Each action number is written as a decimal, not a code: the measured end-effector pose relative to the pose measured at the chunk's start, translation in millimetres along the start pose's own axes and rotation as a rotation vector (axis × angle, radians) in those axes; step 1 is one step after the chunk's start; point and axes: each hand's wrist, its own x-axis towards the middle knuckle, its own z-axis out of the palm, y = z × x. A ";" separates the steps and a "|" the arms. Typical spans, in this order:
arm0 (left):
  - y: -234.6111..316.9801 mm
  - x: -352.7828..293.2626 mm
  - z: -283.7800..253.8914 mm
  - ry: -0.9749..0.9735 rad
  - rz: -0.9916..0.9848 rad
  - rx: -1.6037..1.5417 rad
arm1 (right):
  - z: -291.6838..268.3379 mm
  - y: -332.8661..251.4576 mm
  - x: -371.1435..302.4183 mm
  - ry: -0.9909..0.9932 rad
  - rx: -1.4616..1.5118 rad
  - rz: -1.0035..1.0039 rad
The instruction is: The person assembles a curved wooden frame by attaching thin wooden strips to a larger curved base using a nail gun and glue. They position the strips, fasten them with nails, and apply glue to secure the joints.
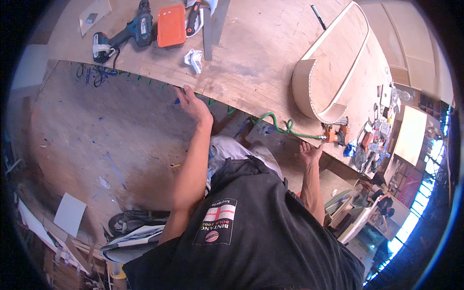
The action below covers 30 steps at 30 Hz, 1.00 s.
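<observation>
My left hand (194, 105) is at the front edge of the wooden worktable (256, 63), its fingers stretched toward the edge and holding nothing that shows. My right hand (311, 152) is turned palm up by the same edge further right, fingers apart and empty. Just above it an orange and black air tool (333, 136) lies on the table's edge, joined to a green coiled hose (275, 121). Beyond that tool a long rounded loop of bent pale wood (302, 87) rests on the tabletop, with a taller curved wall at its near end.
A cordless drill (137, 31), an orange plastic box (171, 26), a dark-handled tool (193, 18), a metal straightedge (208, 36) and a crumpled white scrap (194, 60) lie at the left. A pen (318, 17) is by the loop. Small tools and bottles crowd the right end.
</observation>
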 end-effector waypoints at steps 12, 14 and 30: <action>-27.7 -56.9 17.0 -0.164 -0.077 -0.062 | 15.7 3.6 -23.8 -0.012 0.031 0.019; -24.4 -64.9 25.5 -0.139 -0.106 -0.048 | 15.5 7.6 -23.9 -0.006 0.067 0.006; -4.8 -95.2 42.0 -0.227 -0.542 0.073 | 12.4 -30.4 -78.8 -0.310 -0.302 -0.146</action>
